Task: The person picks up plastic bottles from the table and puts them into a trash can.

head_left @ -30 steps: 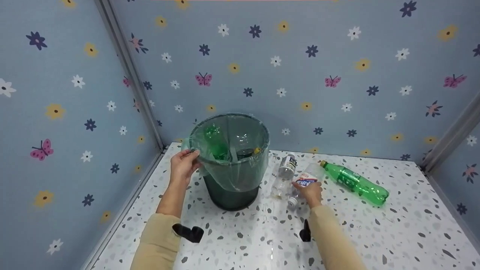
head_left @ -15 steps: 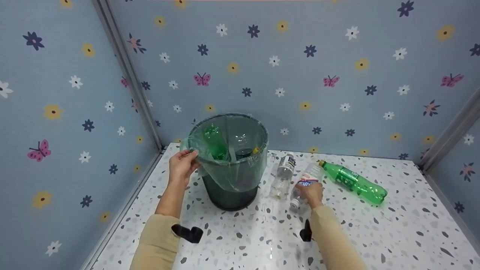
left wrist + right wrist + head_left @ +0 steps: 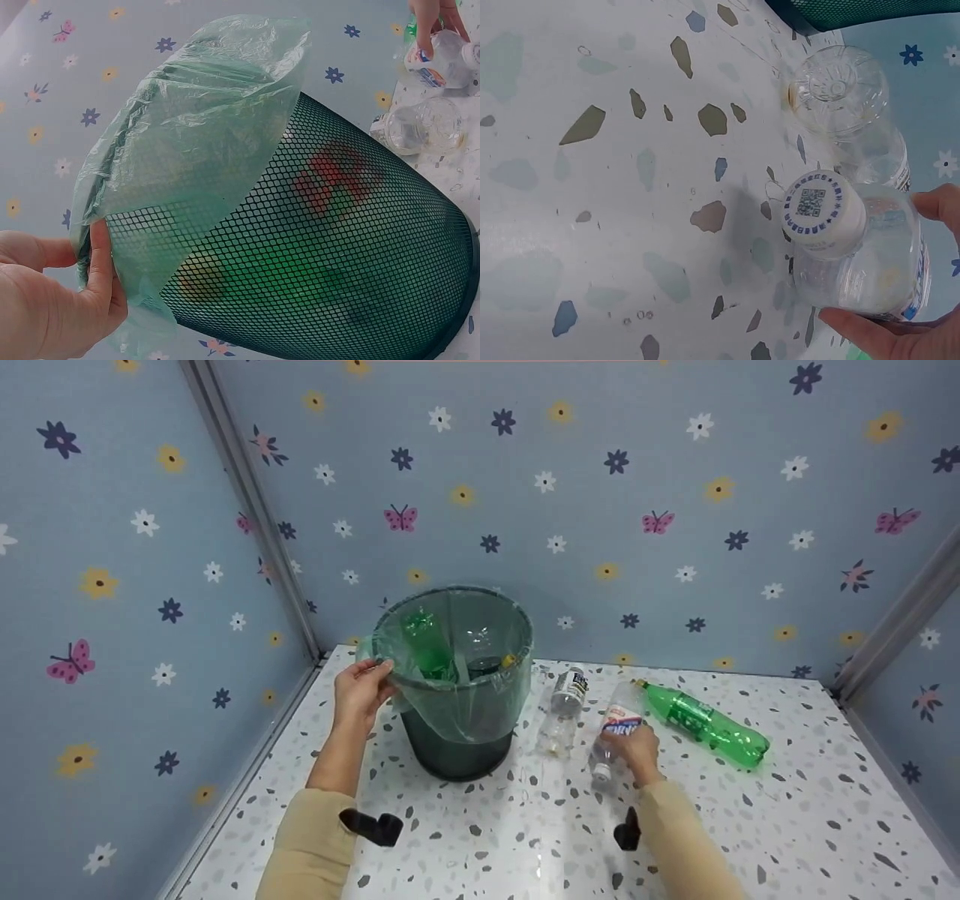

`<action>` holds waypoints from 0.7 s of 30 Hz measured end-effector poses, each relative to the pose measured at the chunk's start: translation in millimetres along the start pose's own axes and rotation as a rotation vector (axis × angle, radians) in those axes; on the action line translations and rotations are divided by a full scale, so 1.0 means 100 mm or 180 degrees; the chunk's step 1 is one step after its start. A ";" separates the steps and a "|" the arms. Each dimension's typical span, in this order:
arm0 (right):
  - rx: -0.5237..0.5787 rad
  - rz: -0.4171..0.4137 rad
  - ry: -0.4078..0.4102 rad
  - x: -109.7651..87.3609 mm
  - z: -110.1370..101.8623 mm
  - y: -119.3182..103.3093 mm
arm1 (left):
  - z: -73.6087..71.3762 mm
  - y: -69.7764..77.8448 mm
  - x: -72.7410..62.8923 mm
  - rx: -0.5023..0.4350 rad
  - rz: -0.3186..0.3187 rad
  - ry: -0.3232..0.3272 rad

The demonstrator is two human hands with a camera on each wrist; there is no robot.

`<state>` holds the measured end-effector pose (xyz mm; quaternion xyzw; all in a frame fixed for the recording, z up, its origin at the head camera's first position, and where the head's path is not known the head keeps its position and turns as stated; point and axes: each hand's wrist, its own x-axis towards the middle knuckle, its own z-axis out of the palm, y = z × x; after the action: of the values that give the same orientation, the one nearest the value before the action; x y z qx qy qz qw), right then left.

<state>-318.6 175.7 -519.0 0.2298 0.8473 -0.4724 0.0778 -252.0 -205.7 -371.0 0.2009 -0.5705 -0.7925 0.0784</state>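
At the rim of a dark mesh wastebasket [image 3: 459,759], my left hand [image 3: 358,694] pinches the edge together with its thin green bin liner [image 3: 480,711]. In the left wrist view the thumb and fingers lie on either side of that rim. My right hand [image 3: 637,748] grips a clear plastic bottle [image 3: 624,706] with a printed label, its white cap [image 3: 823,210] pointing toward me. The bottle lies low over the table; whether it touches the surface I cannot tell. Inside the basket are a green bottle [image 3: 426,639] and other bottles, partly hidden by the liner.
Another clear bottle [image 3: 564,712] lies between the basket and my right hand. To the right lies a green bottle [image 3: 709,726] with a yellow cap. The speckled white table [image 3: 810,810] meets flowered wall panels [image 3: 585,495] at the back and sides.
My right hand has shifted slightly right and toward me, and the clear bottle it grips has moved and turned with it. My left hand stays at the basket rim.
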 end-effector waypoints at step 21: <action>-0.0072 -0.1445 0.0024 -0.33 -0.40 -0.46 | 0.00 0.00 -0.01 -0.0043 0.0005 0.0004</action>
<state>-307.5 178.0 -451.2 0.0341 0.8828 -0.4674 -0.0310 -251.3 -205.0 -371.1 0.2004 -0.5653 -0.7961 0.0808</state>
